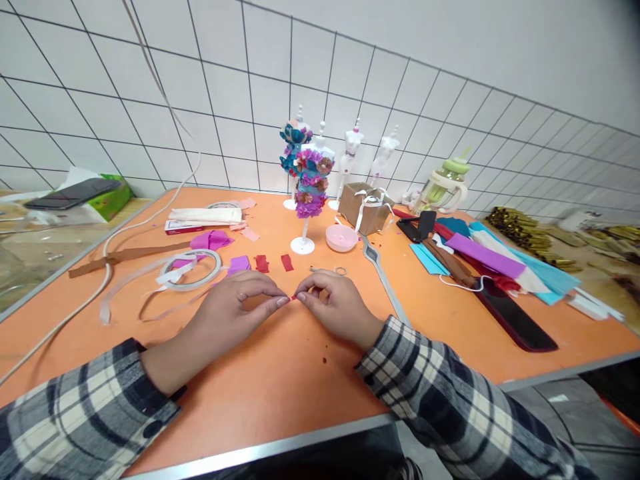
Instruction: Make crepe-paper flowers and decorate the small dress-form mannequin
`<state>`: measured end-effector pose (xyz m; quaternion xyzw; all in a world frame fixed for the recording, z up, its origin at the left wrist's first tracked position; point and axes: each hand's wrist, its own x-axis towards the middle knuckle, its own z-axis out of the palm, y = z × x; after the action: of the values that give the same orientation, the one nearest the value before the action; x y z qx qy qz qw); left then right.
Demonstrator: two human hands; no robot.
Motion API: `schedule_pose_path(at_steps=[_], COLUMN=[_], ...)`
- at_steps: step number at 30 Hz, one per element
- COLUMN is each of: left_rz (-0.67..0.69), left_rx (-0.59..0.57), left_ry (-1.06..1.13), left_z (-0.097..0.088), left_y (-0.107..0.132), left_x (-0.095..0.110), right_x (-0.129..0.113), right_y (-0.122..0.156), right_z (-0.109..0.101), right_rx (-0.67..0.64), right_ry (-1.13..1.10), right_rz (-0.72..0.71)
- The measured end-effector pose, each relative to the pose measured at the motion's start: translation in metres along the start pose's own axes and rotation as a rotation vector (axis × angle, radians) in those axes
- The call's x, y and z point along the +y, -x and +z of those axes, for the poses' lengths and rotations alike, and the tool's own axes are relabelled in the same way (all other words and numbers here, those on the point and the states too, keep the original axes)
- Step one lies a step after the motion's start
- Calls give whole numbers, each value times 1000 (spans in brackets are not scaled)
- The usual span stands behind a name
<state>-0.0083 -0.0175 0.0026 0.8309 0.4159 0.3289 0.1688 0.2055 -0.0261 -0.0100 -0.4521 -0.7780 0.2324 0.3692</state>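
Observation:
My left hand (235, 313) and my right hand (335, 303) rest on the orange table (280, 380), fingertips meeting. Between them they pinch a tiny red paper piece (293, 298). Both hands are closed in a pinch. Just beyond the fingers lie two small red paper pieces (274, 263) and small scissors (327, 269). A mini mannequin dressed in purple and pink paper flowers (309, 183) stands on a white stand behind them, with a teal-flowered one (294, 143) beside it.
A tape roll (193, 270) with loose strips and purple paper scraps (239, 264) lie at left. A pink bowl (341, 237), a brown box (367, 207), bare white mannequins (350, 157), coloured paper sheets (487, 257), a dark phone (515, 320) and a green bottle (445, 187) sit at right.

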Motion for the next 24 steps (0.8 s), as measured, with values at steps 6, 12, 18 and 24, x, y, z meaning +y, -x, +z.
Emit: schedule_pose_path(at_steps=[6, 12, 18, 24], left_rz=[-93, -204, -314, -261], left_rx=[-93, -154, -99, -63], left_ry=[166, 343, 335, 290], left_z=[3, 6, 4, 6], left_y=[-2, -3, -3, -6], left_x=[-1, -8, -10, -9], right_x=[0, 6, 65, 72], right_y=[3, -2, -15, -14], right_z=[4, -9, -73, -62], right_rx=[-5, 17, -38, -143], right_ry=[35, 129, 558, 539], right_rz=[-126, -139, 184, 149])
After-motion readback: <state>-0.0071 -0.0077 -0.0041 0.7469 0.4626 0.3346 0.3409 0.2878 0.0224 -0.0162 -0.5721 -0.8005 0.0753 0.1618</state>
